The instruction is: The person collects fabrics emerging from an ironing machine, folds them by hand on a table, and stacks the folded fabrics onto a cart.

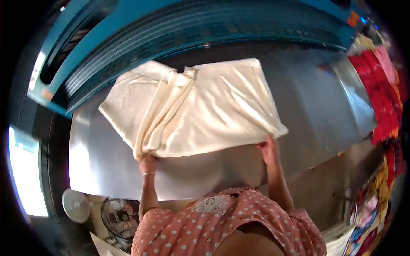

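A cream, slightly shiny cloth garment [213, 109] lies spread on a metal table [200, 177], with gathered folds running down left of its middle and a small notch at its far edge. The bunched near edge at the left is in my left hand [147, 163], its fingers closed on the cloth. Farther right, my right hand [268, 149] pinches the near edge close to the right corner. Wrinkles slant across the right half of the garment.
A blue machine [205, 25] with a long ribbed front runs along the table's far side. Red fabric [373, 85] hangs at the right end. A fan [119, 217] stands below the table's left side, and coloured cloths [365, 213] are piled at lower right.
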Demonstrator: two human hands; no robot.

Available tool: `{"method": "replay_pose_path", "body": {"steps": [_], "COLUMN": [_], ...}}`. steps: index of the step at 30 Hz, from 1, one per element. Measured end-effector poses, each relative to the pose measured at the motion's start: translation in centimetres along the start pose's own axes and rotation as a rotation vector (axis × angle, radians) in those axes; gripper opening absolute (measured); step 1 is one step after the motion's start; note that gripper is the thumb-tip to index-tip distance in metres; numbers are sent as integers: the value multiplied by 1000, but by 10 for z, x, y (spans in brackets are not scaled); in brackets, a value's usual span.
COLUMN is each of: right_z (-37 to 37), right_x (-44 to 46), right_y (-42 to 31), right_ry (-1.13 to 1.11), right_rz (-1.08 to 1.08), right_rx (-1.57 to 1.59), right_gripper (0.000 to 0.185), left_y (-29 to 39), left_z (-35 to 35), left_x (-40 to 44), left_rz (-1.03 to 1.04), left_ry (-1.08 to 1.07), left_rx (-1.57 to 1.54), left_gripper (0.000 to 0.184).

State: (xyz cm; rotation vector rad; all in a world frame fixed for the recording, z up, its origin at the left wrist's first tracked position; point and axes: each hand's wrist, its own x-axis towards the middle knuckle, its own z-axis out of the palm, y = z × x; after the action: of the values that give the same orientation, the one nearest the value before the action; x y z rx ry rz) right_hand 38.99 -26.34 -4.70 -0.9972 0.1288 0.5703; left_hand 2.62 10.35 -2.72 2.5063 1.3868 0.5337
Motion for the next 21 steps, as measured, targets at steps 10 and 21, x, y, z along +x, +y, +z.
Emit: {"method": "replay_pose_path", "body": {"steps": [10,21], "right_z": [-186,89], "right_x": [-12,-80], "right_y": [-210,-17], "right_ry": [476,-880], "right_rz": [-651,-754], "right_rx": [-595,-1392], "right_gripper": [44,31], "left_y": [253,271], "left_z": [95,135], "left_x": [-122,-36], "left_rz": [678,-44], "left_ry": [-175,-337], "left_rx": [-282,-1896], "left_gripper": [40,42]}}
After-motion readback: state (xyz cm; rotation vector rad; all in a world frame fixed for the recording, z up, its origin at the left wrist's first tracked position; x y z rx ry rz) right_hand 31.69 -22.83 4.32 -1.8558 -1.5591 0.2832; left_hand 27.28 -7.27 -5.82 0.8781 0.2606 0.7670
